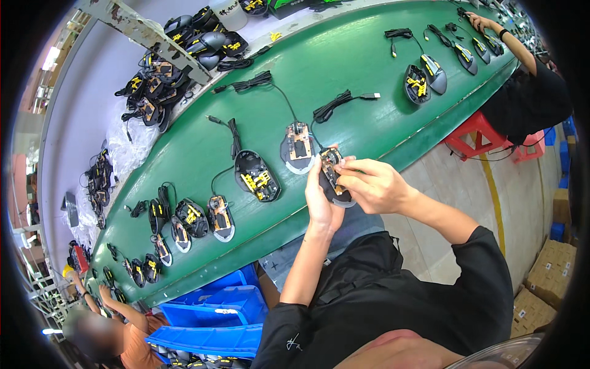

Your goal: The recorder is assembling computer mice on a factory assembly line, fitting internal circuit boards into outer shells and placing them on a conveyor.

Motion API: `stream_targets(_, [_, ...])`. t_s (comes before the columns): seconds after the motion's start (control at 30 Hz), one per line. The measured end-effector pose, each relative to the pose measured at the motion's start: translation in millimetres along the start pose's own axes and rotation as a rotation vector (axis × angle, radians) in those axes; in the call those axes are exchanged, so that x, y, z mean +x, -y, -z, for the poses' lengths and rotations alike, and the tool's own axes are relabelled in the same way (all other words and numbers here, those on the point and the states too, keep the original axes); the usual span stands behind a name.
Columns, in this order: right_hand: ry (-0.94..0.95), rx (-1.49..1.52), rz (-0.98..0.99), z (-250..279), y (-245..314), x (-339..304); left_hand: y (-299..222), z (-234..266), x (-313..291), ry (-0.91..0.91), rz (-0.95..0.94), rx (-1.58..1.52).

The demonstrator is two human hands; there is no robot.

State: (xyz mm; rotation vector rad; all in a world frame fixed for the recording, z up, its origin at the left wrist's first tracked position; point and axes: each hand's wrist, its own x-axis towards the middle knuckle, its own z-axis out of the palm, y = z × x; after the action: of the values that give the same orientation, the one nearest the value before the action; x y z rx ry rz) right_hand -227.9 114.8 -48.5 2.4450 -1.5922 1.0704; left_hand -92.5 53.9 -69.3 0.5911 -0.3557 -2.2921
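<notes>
My left hand (324, 202) is closed around the edge of an opened computer mouse base (335, 190), holding it over the near edge of the green bench. An orange-brown circuit board shows in this base, and its black cable leads up onto the bench. The fingers of my right hand (376, 184) are pinched together over the board; whatever they grip is hidden. Just beyond my left hand lies another mouse base with an exposed board (298, 147). To its left rests a black mouse shell with yellow parts (258, 176).
More opened mice (220, 218) and coiled cables line the green bench (350, 67). Mouse parts are heaped (157, 92) on the far ledge. Blue bins (212, 307) stand at lower left. Co-workers sit at both ends, near a red stool (473, 138) on the right.
</notes>
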Motion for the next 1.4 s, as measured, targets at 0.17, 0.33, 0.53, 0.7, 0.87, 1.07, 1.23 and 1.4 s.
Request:
stream_targets(0.17, [0.041, 0.022, 0.071, 14.7, -16.8, 1.1, -5.3, 6.1, 13.7, 0.095, 0.193, -0.306])
stream_targets(0.33, [-0.374, -0.41, -0.772, 46.2, -98.2, -3.5, -4.4, 18.2, 24.5, 0.191, 0.271, -0.362])
stream_targets(0.53, [-0.326, -0.308, -1.106, 46.6, -145.2, 5.7, -3.2, 27.8, 20.9, 0.211, 0.259, -0.344])
stream_targets(0.7, [-0.706, 0.343, -1.178, 24.7, -152.0, -41.4, -2.5, 27.6, 19.4, 0.229, 0.245, -0.382])
stream_targets(0.87, [-0.461, -0.125, -1.039, 21.5, -107.1, -14.2, -8.1, 36.3, 17.4, 0.238, 0.234, -0.379])
stream_targets(1.07, [-0.215, -0.082, -0.749, 18.3, -91.8, -17.9, -11.1, 25.2, 14.1, 0.137, 0.216, -0.354])
stream_targets(1.23, [-0.334, 0.123, -0.698, -6.5, -0.2, 11.3, -9.8, 23.3, 12.4, 0.091, 0.177, -0.284])
stream_targets(1.4, [-0.431, 0.011, -0.763, -24.3, 9.9, 5.6, -17.4, 23.4, 3.6, 0.053, 0.099, -0.148])
